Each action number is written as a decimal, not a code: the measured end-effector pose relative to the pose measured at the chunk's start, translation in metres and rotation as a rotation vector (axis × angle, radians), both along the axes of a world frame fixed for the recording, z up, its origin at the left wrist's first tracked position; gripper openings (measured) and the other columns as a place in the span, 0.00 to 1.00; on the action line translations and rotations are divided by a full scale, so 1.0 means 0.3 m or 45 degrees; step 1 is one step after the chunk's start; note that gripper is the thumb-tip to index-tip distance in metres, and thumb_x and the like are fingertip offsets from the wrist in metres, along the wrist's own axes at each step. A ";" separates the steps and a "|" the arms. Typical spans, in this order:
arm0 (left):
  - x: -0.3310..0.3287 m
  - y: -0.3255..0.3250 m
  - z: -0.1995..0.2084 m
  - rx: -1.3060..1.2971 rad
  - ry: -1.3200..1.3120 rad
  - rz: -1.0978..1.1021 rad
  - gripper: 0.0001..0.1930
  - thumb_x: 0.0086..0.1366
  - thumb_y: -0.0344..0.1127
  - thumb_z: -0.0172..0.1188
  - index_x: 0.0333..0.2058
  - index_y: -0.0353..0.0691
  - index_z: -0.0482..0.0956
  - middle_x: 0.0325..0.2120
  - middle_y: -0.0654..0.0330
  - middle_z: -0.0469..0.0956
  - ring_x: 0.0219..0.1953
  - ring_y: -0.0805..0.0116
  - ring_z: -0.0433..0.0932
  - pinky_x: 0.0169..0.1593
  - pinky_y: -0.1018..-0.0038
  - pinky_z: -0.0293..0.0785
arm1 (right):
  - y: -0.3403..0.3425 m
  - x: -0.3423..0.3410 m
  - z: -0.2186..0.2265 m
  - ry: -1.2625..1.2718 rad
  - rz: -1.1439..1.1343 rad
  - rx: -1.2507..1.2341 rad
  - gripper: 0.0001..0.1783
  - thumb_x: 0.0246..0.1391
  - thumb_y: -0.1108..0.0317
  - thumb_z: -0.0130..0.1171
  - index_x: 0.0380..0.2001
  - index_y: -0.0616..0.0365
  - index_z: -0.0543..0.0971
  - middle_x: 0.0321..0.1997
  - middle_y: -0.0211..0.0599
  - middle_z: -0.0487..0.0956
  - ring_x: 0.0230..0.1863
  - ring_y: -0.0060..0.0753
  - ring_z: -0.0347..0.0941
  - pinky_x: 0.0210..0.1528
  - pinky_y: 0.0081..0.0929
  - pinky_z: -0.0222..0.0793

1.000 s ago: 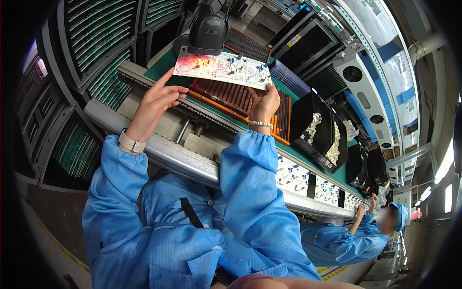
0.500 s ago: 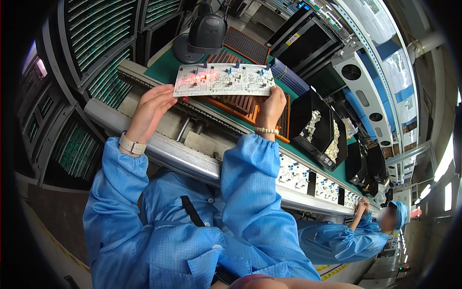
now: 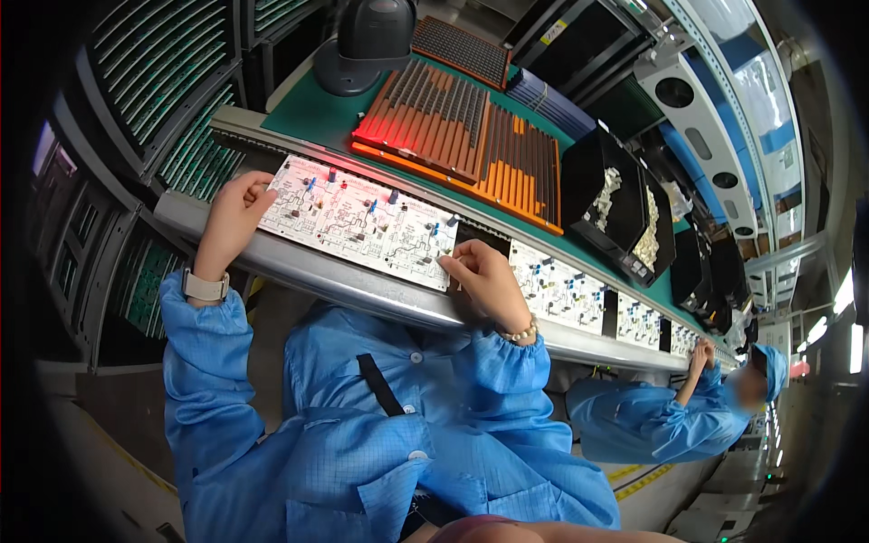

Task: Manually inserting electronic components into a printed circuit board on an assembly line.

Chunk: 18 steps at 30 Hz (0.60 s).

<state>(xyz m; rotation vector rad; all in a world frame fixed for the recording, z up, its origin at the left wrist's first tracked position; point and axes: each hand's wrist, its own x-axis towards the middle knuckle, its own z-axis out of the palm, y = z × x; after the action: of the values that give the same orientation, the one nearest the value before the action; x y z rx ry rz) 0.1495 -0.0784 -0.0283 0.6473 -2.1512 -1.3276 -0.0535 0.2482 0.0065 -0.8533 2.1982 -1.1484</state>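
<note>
A white circuit board (image 3: 348,240) studded with small blue, black and red parts sits level at the conveyor rails in front of me. My left hand (image 3: 240,210) is closed on its left end, fingertips at the edge. At the opposite end, the thumb and fingers of my right hand (image 3: 491,282) pinch the near right corner. Red scanner light falls on the board's far edge and on an orange-framed component tray (image 3: 425,118) behind it. Whether the board rests fully on the rails I cannot tell.
A black scanner on a stand (image 3: 371,41) is on the green bench top (image 3: 303,113). Black bins (image 3: 593,195) with small metallic pieces stand to the right. More boards (image 3: 557,294) line the conveyor, where a co-worker (image 3: 670,407) in blue works. Board racks (image 3: 163,68) rise at left.
Both hands have brought the circuit board down and toward me, from above the bench to the conveyor rails. The component trays behind it are now uncovered.
</note>
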 end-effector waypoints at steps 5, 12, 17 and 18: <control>-0.030 0.004 -0.027 -0.304 -0.134 0.050 0.14 0.66 0.28 0.62 0.49 0.29 0.78 0.28 0.62 0.74 0.30 0.74 0.71 0.36 0.77 0.70 | -0.036 -0.003 -0.004 0.253 0.023 0.211 0.16 0.61 0.62 0.65 0.36 0.67 0.78 0.23 0.37 0.82 0.24 0.22 0.77 0.27 0.21 0.70; -0.046 0.003 -0.023 -0.462 -0.210 -0.011 0.15 0.65 0.28 0.62 0.50 0.29 0.77 0.31 0.55 0.76 0.30 0.66 0.74 0.38 0.73 0.73 | -0.047 -0.005 -0.014 0.450 -0.002 0.295 0.19 0.58 0.59 0.67 0.37 0.68 0.80 0.23 0.43 0.81 0.24 0.35 0.79 0.29 0.28 0.72; -0.053 0.002 0.005 -0.505 -0.212 -0.095 0.15 0.64 0.29 0.63 0.47 0.29 0.77 0.30 0.51 0.75 0.30 0.58 0.74 0.36 0.66 0.71 | -0.041 -0.012 0.004 0.648 0.066 0.375 0.19 0.58 0.57 0.68 0.37 0.65 0.81 0.23 0.45 0.81 0.24 0.41 0.78 0.29 0.32 0.72; -0.053 0.006 0.028 -0.508 -0.217 -0.104 0.15 0.64 0.29 0.63 0.47 0.29 0.77 0.30 0.51 0.75 0.30 0.58 0.74 0.36 0.66 0.71 | -0.038 -0.017 0.013 0.754 0.106 0.443 0.18 0.58 0.56 0.68 0.37 0.63 0.81 0.23 0.45 0.81 0.24 0.41 0.78 0.29 0.33 0.72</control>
<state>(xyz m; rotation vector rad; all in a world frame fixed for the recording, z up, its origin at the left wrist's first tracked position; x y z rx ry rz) 0.1336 -0.0766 -0.0199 0.5284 -2.5077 -0.8648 -0.0586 0.2369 0.0104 -1.2222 2.6841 -0.4746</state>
